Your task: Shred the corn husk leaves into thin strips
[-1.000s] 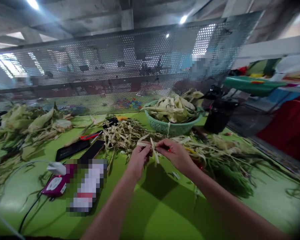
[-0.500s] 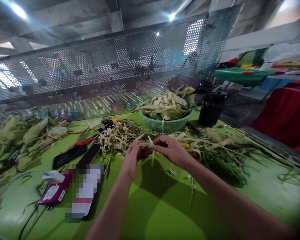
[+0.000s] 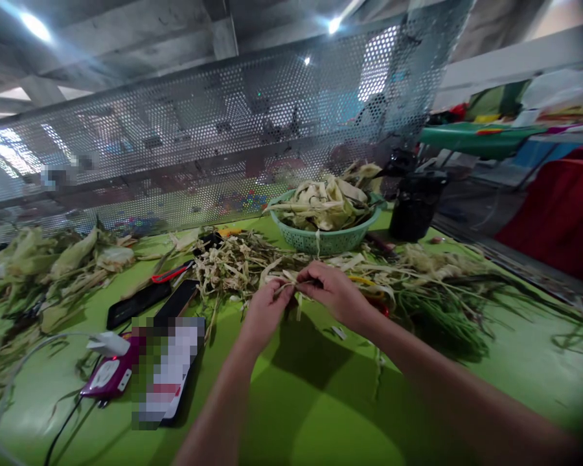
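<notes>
My left hand [image 3: 268,305] and my right hand [image 3: 328,291] meet above the green table [image 3: 340,414], fingertips almost touching. Between them runs a pale strip of dried husk [image 3: 287,277], pinched by both; my fingers cover much of it. Just behind my left hand spreads a heap of short knotted husk pieces [image 3: 233,265]. Beyond my hands stands a light green plastic basket [image 3: 320,243] piled with corn husks [image 3: 333,200]. Beside my right forearm lie green strands [image 3: 432,323] and loose dry strips [image 3: 442,275].
At the left are corn husks [image 3: 68,259], a red utility knife [image 3: 172,272], a dark phone [image 3: 138,304], a purple power strip [image 3: 107,378] with a white plug, and a partly blurred phone [image 3: 168,382]. A black container [image 3: 418,207] stands behind, before a perforated metal screen [image 3: 199,149].
My left fingers have closed inward toward my right fingertips, bringing the hands nearer on the strip. Less of the strip shows between them. The view has shifted slightly.
</notes>
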Tool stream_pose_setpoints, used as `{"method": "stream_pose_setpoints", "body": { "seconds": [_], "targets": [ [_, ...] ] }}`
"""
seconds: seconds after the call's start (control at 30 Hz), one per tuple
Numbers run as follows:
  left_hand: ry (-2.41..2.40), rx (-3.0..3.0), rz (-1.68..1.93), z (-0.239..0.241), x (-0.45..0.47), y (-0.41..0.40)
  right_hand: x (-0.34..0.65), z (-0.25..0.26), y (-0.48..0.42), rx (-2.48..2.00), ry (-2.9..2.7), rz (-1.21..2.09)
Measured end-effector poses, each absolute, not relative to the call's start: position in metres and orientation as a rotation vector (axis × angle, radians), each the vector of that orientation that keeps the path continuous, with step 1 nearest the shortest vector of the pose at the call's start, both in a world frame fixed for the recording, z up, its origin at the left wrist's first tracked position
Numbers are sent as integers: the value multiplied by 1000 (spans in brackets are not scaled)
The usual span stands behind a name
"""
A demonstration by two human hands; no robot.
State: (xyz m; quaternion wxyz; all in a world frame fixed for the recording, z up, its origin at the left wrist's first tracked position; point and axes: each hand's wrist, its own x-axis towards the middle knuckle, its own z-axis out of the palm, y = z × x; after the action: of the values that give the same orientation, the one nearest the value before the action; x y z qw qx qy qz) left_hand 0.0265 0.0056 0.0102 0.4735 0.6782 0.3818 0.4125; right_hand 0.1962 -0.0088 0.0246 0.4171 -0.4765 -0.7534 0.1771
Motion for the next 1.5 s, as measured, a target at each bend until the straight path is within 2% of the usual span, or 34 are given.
{"method": "stream_pose_setpoints", "body": {
  "seconds": [0.33, 0.83, 1.07, 1.17, 1.33, 1.5],
  "targets": [
    [1005, 1688, 988, 1, 27, 6, 189, 13, -15, -1215, -2032, 44],
    [824, 1459, 978, 9, 23, 4, 198, 19, -5, -1123, -1807, 526],
    [717, 1311, 884, 14, 21, 0, 200, 29, -8, -1075, -1829, 506],
    [685, 1328, 886, 14, 21, -1, 202, 32, -9, -1083, -1806, 571],
    [648, 1442, 826, 12, 23, 0, 206, 30, -8, -1096, -1754, 901],
    [682, 1526, 822, 9, 23, 1, 203, 25, -7, -1091, -1658, 942]
  ]
}}
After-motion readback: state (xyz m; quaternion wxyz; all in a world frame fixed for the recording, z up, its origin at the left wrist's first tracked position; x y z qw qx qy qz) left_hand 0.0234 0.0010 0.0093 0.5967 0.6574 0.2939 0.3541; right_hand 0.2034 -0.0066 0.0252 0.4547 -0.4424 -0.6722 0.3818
